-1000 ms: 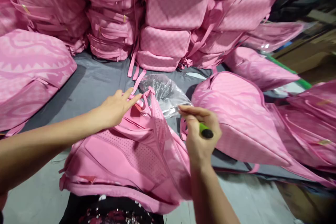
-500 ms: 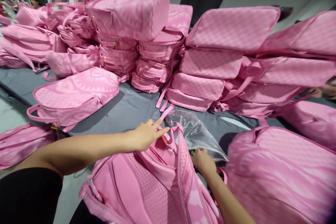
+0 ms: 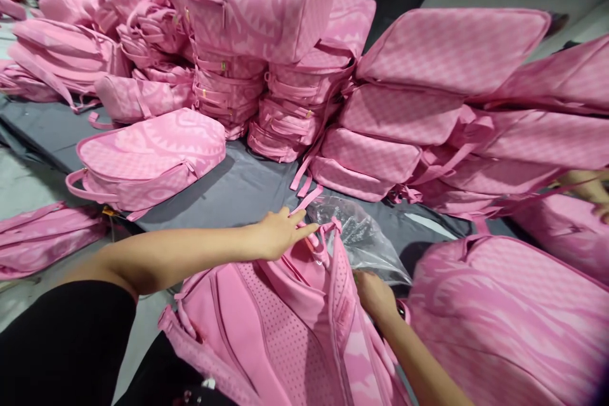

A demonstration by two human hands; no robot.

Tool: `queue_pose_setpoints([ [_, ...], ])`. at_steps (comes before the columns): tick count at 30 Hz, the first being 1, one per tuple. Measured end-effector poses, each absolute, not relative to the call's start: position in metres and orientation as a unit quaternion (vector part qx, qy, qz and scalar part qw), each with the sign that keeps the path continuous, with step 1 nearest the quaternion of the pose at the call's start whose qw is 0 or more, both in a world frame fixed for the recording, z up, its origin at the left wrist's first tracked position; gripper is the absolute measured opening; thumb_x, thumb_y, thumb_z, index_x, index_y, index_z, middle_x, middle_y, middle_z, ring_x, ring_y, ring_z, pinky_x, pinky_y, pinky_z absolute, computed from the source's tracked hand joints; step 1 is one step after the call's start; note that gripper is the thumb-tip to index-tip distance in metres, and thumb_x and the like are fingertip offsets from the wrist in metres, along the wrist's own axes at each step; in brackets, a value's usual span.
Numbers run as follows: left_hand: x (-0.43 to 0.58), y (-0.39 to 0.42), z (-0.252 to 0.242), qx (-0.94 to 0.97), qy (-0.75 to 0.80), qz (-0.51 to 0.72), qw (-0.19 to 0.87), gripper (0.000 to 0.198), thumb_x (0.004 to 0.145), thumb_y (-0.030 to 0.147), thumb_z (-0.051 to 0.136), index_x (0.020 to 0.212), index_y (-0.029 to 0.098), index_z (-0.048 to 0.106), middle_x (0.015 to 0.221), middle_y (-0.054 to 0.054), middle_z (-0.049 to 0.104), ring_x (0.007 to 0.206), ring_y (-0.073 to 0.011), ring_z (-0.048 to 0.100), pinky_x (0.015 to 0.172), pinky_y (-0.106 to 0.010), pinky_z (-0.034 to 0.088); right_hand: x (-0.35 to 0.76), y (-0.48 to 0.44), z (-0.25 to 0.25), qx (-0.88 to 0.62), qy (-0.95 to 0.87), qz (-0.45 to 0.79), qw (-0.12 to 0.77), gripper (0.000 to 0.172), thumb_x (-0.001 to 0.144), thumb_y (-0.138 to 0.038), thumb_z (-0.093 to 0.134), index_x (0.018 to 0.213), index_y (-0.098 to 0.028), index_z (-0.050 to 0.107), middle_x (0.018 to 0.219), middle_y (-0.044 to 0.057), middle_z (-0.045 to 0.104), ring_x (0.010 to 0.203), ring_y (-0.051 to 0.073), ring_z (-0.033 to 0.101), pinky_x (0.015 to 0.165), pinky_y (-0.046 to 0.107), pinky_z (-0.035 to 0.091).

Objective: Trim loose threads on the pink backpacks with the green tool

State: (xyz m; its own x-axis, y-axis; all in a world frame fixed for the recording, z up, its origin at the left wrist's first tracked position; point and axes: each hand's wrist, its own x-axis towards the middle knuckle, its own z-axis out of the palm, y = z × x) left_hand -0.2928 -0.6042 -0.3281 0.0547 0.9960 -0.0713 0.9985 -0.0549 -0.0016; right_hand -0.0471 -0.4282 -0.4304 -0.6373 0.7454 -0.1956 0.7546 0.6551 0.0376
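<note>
A pink backpack (image 3: 285,330) lies back-up in front of me, its mesh padding facing me. My left hand (image 3: 280,233) rests at its top by the carry loop, fingers stretched out and holding nothing. My right hand (image 3: 373,295) is closed beside the backpack's right edge, just below a crumpled clear plastic bag (image 3: 361,235). Its fingers are partly hidden behind the fabric, so what they hold is unclear.
Stacks of pink backpacks (image 3: 295,63) wall the far side of a grey table (image 3: 238,187). One pink backpack (image 3: 147,158) lies flat at left, another large pink bag (image 3: 514,323) at right. Another person's hand (image 3: 587,190) shows at the right edge.
The view has tilted up from the table to the stacks. My right hand, which held a green-handled tool a second ago, has dropped behind the backpack's edge. My left hand has stayed at the loop.
</note>
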Motion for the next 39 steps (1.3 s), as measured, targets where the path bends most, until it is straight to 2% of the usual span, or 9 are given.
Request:
queue_pose_setpoints([
  [5, -0.294, -0.605, -0.326, 0.727, 0.686, -0.011, 0.038, 0.088, 0.082, 0.004, 0.051, 0.160, 0.030, 0.022, 0.164, -0.015, 0.027, 0.124, -0.0347, 0.052, 0.082, -0.044, 0.059, -0.022, -0.431, -0.400, 0.556, 0.816, -0.056, -0.145, 0.038, 0.093, -0.032, 0.046, 0.114, -0.016, 0.072, 0.113, 0.019, 0.074, 0.099, 0.034, 0.070, 0.078, 0.040, 0.051],
  [8, -0.296, -0.609, -0.321, 0.728, 0.683, -0.007, 0.054, 0.090, 0.080, 0.001, 0.051, 0.159, 0.032, 0.024, 0.165, -0.013, 0.026, 0.126, -0.0349, 0.052, 0.085, -0.045, 0.058, -0.012, -0.455, -0.361, 0.602, 0.697, -0.149, -0.361, 0.037, 0.085, -0.047, 0.054, 0.095, -0.016, 0.072, 0.089, 0.013, 0.073, 0.084, 0.031, 0.067, 0.074, 0.040, 0.052],
  [13, -0.302, -0.611, -0.320, 0.713, 0.680, 0.138, 0.105, 0.067, 0.090, 0.022, 0.062, 0.153, 0.029, 0.040, 0.162, -0.013, 0.034, 0.144, -0.0348, 0.038, 0.110, -0.058, 0.042, -0.026, -0.508, -0.308, 0.511, 0.630, -0.354, -0.465, 0.029, 0.075, -0.046, 0.069, 0.082, -0.019, 0.065, 0.062, -0.003, 0.056, 0.054, 0.013, 0.051, 0.052, 0.026, 0.043],
  [16, -0.293, -0.618, -0.313, 0.680, 0.637, 0.346, 0.111, 0.039, 0.097, 0.039, 0.055, 0.132, 0.022, 0.062, 0.144, -0.010, 0.058, 0.138, -0.0260, 0.046, 0.118, -0.049, 0.034, -0.042, -0.533, -0.301, 0.431, 0.639, -0.437, -0.464, 0.031, 0.073, -0.044, 0.077, 0.085, -0.018, 0.066, 0.062, -0.004, 0.058, 0.052, 0.011, 0.051, 0.049, 0.024, 0.041],
  [19, -0.275, -0.630, -0.302, 0.665, 0.570, 0.443, 0.193, 0.025, 0.093, 0.035, 0.060, 0.110, 0.020, 0.071, 0.111, -0.004, 0.073, 0.101, -0.0172, 0.065, 0.091, -0.031, 0.049, -0.054, -0.552, -0.300, 0.386, 0.654, -0.490, -0.428, 0.028, 0.074, -0.042, 0.079, 0.085, -0.018, 0.069, 0.066, -0.002, 0.064, 0.054, 0.011, 0.054, 0.049, 0.023, 0.043],
  [24, -0.264, -0.643, -0.299, 0.609, 0.579, 0.480, 0.253, 0.021, 0.088, 0.027, 0.060, 0.072, 0.016, 0.066, 0.066, 0.003, 0.058, 0.061, -0.0078, 0.048, 0.057, -0.021, 0.036, -0.055, -0.561, -0.294, 0.367, 0.683, -0.492, -0.396, 0.028, 0.076, -0.041, 0.079, 0.092, -0.018, 0.075, 0.083, 0.004, 0.075, 0.063, 0.013, 0.062, 0.051, 0.023, 0.046],
  [30, -0.267, -0.649, -0.304, 0.455, 0.528, 0.598, 0.396, 0.021, 0.084, 0.035, 0.066, 0.078, 0.017, 0.058, 0.061, 0.004, 0.060, 0.048, -0.0067, 0.051, 0.046, -0.018, 0.040, -0.055, -0.570, -0.301, 0.382, 0.646, -0.594, -0.290, 0.038, 0.077, -0.044, 0.079, 0.100, -0.014, 0.073, 0.078, 0.007, 0.076, 0.046, 0.007, 0.049, 0.038, 0.019, 0.029],
  [34, -0.252, -0.649, -0.310, 0.425, 0.506, 0.612, 0.434, 0.022, 0.083, 0.035, 0.069, 0.080, 0.016, 0.058, 0.065, 0.003, 0.064, 0.050, -0.0081, 0.059, 0.049, -0.018, 0.047, -0.081, -0.582, -0.310, 0.353, 0.554, -0.675, -0.336, 0.037, 0.070, -0.047, 0.083, 0.081, -0.016, 0.066, 0.066, 0.001, 0.070, 0.040, 0.005, 0.038, 0.037, 0.019, 0.028],
  [39, -0.270, -0.670, -0.322, 0.537, 0.550, 0.587, 0.255, 0.021, 0.095, 0.035, 0.058, 0.105, 0.019, 0.067, 0.108, -0.006, 0.072, 0.102, -0.0158, 0.069, 0.094, -0.030, 0.056, -0.092, -0.570, -0.302, 0.365, 0.648, -0.508, -0.434, 0.030, 0.079, -0.048, 0.075, 0.079, -0.021, 0.061, 0.057, -0.003, 0.063, 0.043, 0.010, 0.050, 0.041, 0.021, 0.039],
])
